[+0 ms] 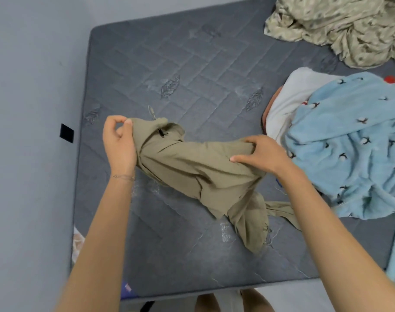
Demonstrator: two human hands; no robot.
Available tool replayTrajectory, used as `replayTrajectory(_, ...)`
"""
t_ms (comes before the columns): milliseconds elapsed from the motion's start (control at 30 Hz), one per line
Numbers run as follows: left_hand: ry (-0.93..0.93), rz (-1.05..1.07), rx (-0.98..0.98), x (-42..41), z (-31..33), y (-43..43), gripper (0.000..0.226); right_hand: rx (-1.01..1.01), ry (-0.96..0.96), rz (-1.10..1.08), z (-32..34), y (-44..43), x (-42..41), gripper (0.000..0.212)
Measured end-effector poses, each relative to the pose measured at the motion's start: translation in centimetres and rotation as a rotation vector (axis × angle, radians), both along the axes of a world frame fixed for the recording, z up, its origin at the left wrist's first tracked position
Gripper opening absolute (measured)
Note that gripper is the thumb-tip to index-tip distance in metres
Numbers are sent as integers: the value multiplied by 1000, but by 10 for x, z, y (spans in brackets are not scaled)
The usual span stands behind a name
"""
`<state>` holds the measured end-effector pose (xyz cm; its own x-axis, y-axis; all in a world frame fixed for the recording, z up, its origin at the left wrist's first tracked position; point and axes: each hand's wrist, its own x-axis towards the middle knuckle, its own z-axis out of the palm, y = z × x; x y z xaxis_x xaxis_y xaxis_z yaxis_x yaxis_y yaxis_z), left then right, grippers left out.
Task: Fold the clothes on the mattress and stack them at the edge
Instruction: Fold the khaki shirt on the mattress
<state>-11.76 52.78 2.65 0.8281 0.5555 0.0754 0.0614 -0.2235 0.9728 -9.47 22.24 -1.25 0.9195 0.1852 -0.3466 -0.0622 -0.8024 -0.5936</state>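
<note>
A khaki garment (192,167) with a drawstring hangs bunched over the grey quilted mattress (165,64), its lower end trailing onto the surface. My left hand (118,145) pinches its upper left corner. My right hand (259,154) grips the cloth further right, fingers curled into the fabric. To the right lies a pale blue fleece piece (349,143) with small dark marks, on top of a white garment (289,102).
A crumpled beige patterned sheet (338,25) lies at the far right corner. The mattress sits on a grey floor (29,109), with a small dark square (67,133) beside its left side. My feet show below the near edge.
</note>
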Motion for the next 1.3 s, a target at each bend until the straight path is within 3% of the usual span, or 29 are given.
replayTrajectory(67, 43, 28, -2, -3, -19, 11, 23, 92, -89, -86, -17, -2, -4, 18)
replayTrajectory(100, 60, 38, -4, -4, -29, 15, 23, 142, -137, -152, -24, -3, -7, 14)
replayTrajectory(200, 115, 24, 49, -7, -52, 17, 25, 160, -234, -273, -44, -2, -9, 25)
replayTrajectory(333, 167, -17, 79, -9, -74, 11, 26, 135, -246, -276, -64, -2, -7, 43)
replayTrajectory(400, 203, -9, 97, -12, -86, 12, 24, 160, -226, -276, -72, -4, -9, 36)
replayTrajectory(467, 281, -11, 145, -18, -99, 16, 19, 201, -206, -264, -79, -6, -14, 16)
replayTrajectory(600, 574, -116, 213, -40, -133, 25, 36, 359, 22, -232, -90, -2, -31, 22)
replayTrajectory(733, 851, -396, 289, -64, -164, 27, 65, 380, 249, -217, -106, 8, -48, 26)
replayTrajectory(800, 943, -500, 394, -76, -181, 29, 55, 316, 421, -147, -115, 11, -54, 28)
replayTrajectory(867, 1012, -522, 447, -87, -193, 30, 31, 178, 619, -4, -124, 13, -61, 37)
replayTrajectory(933, 1024, -501, 515, -99, -202, 31, 17, 77, 683, 57, -133, 20, -70, 45)
replayTrajectory(1000, 982, -478, 543, -111, -208, 33, 16, 92, 530, -21, -143, 34, -77, 46)
replayTrajectory(1067, 899, -422, 392, -120, -210, 33, 9, 145, 384, -96, -152, 50, -83, 44)
replayTrajectory(1167, 813, -356, 213, -128, -208, 33, 16, 210, 421, -145, -163, 79, -92, 45)
replayTrajectory(1300, 662, -326, -48, -132, -200, 35, 19, 71, 415, -71, -180, 107, -112, 65)
